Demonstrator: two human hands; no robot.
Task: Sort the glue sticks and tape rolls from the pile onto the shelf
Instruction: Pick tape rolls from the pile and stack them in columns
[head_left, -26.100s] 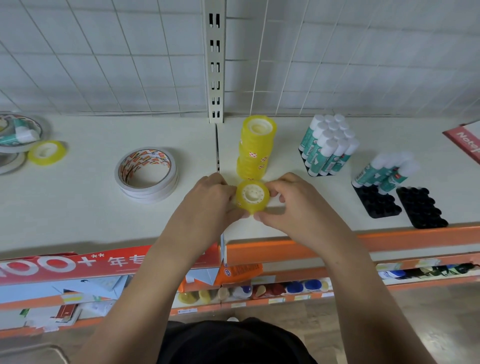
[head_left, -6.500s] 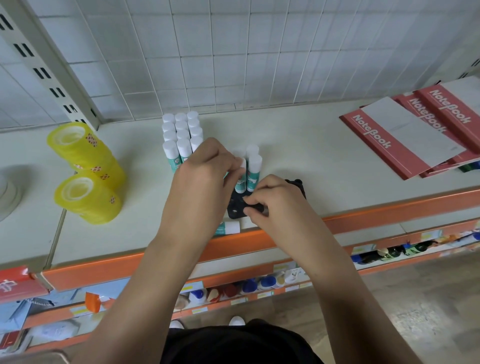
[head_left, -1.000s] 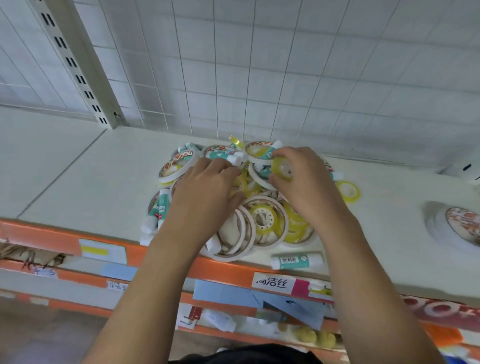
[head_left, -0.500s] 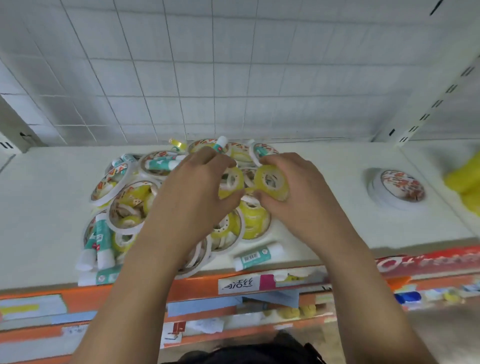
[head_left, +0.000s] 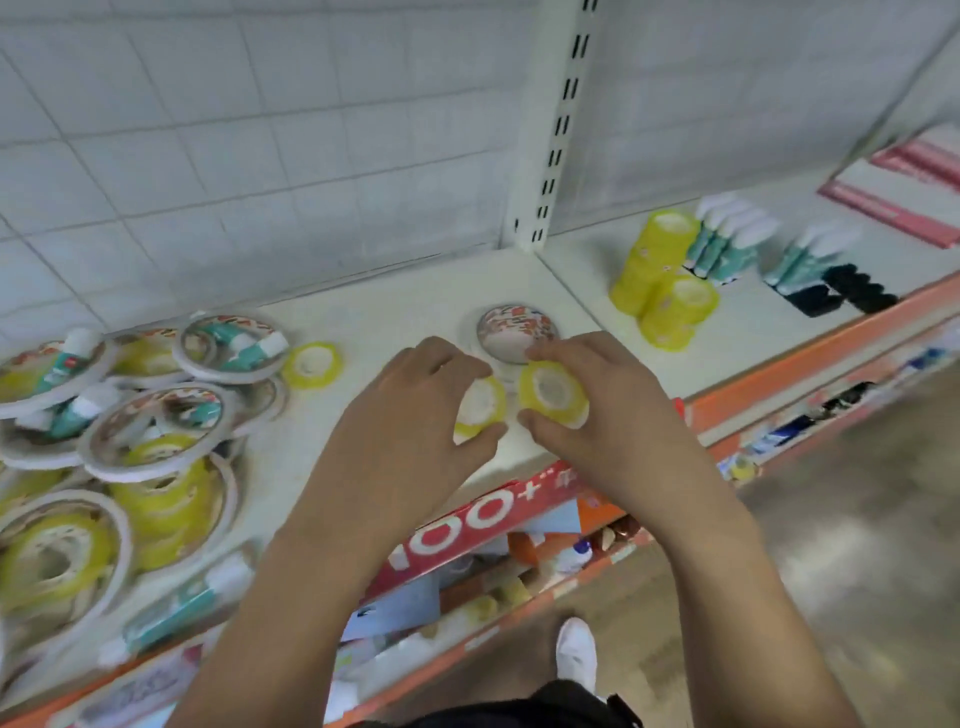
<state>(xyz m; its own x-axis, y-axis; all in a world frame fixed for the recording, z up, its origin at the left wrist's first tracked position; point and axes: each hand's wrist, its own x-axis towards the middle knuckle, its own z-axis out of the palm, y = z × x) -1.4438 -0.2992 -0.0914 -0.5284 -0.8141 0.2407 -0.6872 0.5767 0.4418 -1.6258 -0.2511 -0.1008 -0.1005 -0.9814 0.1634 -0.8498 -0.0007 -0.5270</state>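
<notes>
Head | left grip (head_left: 410, 421) pinches yellow roll (head_left: 482, 406) | right grip (head_left: 615, 415) pinches second yellow roll (head_left: 552, 389) | both near shelf edge (head_left: 493, 512)

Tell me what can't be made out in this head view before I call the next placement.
- Pile: cut off by the left edge, motion-blurred; contents cannot be counted.
- Left yellow roll: largely covered by fingers of the left hand.
- Right yellow roll: sides wrapped by the right hand.
- Wide tape stack: near edge behind both hands; height unclear.
- Black trays: blurred; free slots unreadable.
</notes>
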